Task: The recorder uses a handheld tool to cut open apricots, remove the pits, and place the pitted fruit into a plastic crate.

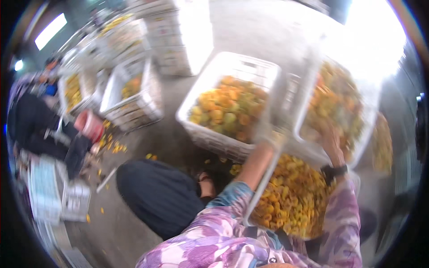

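My left hand [278, 135], in what looks like a pale glove, is at the near corner between two white crates, its fingers smeared by motion. To its left stands a white crate [210, 139] holding round orange and green fruits [228, 105]. My right hand [330, 140], below a dark wristband [334, 172], reaches into the right-hand white crate [364, 138], over blurred orange and green pieces [333, 100]. Its fingers are blurred too. Close to my body, below both hands, a crate holds many small orange-yellow pieces [290, 196].
On the left, a person in dark trousers [33, 120] sits by a pink bucket [89, 126] and white crates [134, 107] of yellow pieces. Fallen yellow bits [111, 144] lie on the floor. Tall stacked crates [178, 40] stand at the back. My dark-clad knee [156, 192] is at left.
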`<state>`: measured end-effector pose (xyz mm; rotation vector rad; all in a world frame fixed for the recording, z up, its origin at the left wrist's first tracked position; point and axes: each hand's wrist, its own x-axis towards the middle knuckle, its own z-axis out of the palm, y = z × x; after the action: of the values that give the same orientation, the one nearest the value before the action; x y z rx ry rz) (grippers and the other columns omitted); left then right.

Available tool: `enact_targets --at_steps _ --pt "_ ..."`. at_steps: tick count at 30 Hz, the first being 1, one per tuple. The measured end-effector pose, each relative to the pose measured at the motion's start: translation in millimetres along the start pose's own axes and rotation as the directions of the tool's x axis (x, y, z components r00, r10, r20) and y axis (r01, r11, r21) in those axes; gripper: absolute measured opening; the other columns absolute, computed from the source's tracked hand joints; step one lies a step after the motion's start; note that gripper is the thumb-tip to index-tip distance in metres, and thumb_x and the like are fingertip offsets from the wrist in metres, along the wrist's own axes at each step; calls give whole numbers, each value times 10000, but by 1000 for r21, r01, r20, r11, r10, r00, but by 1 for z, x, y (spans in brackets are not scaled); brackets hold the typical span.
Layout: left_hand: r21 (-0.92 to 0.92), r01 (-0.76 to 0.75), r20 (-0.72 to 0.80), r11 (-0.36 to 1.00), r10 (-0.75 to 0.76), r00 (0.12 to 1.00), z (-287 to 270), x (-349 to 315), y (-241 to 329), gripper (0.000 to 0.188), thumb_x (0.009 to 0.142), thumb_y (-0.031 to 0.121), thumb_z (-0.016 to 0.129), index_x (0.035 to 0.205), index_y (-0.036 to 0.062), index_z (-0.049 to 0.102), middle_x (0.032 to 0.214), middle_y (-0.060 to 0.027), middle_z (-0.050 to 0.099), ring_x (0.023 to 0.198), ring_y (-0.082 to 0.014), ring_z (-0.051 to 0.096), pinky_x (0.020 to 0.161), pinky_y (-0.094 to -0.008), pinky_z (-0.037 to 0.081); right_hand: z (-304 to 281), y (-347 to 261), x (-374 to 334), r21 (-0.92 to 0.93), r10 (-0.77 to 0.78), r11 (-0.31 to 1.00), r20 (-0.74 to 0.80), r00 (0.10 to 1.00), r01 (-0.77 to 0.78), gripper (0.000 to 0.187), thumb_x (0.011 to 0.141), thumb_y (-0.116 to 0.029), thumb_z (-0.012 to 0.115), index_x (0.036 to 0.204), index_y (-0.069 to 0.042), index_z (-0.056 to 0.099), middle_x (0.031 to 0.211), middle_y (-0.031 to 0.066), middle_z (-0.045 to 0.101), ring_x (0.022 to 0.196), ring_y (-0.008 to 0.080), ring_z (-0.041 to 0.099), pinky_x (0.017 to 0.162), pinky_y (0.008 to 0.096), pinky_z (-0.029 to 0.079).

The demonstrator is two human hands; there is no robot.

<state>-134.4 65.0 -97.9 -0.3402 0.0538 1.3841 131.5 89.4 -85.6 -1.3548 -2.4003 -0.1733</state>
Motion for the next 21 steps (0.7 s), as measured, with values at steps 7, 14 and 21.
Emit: enact_targets --at_steps 7,14,21 --pt "239 30 -91 971 -8 996 -2 -23 -45 315 983 341 483 1085 50 546 968 -93 630 847 -214 640 780 -392 566 -10 5 20 -13 270 963 -7 963 -270 335 812 -87 601 1142 -35 596 1081 176 605 907 349 608 730 423 476" --pt "497 2 -34 868 16 999 14 -17 -52 505 979 513 367 1124 63 544 980 -103 629 875 -241 622 792 -402 528 -75 -39 -6 775 290 614 -48 956 -147 242 938 -129 515 1127 4 584 643 -3 524 532 110 496 465 272 380" --pt "290 -30 94 957 3 996 26 -21 -27 500 970 495 396 1052 29 558 946 -129 617 853 -265 628 724 -389 572 -46 -132 30 862 236 374 268 934 -341 228 861 -114 603 1065 -12 598 594 -15 431 486 77 409 455 247 329"
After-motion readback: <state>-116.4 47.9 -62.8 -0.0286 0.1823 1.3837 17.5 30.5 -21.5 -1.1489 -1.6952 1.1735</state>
